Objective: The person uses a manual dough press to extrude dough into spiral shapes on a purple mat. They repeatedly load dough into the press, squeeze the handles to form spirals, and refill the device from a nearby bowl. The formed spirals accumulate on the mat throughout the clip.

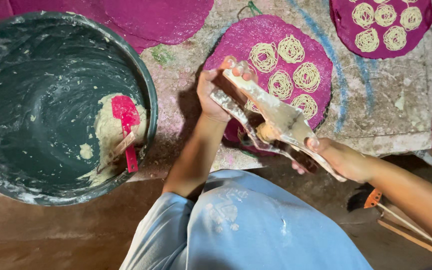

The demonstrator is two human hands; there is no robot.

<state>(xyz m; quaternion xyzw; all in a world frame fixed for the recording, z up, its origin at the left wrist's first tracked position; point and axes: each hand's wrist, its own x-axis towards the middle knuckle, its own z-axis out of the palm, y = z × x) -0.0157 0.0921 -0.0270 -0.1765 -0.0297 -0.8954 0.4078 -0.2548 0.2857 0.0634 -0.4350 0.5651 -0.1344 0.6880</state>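
Note:
A dough-smeared two-handled noodle press point(271, 117) is held over the near edge of a round magenta mat point(236, 42). My left hand point(216, 92) grips the far ends of its handles. My right hand point(338, 160) clasps the near handle end. A lump of pale dough point(265, 132) sits in the press's middle. Several coiled noodle nests point(291, 49) lie on the mat beyond the press.
A large dark green tub point(6, 165) stands at left, holding leftover dough point(107, 131) and a red spatula point(126, 120). Another magenta mat point(343, 22) with noodle nests lies at the top right. More empty mats point(156, 17) are at the top. An orange-handled tool point(373, 198) lies lower right.

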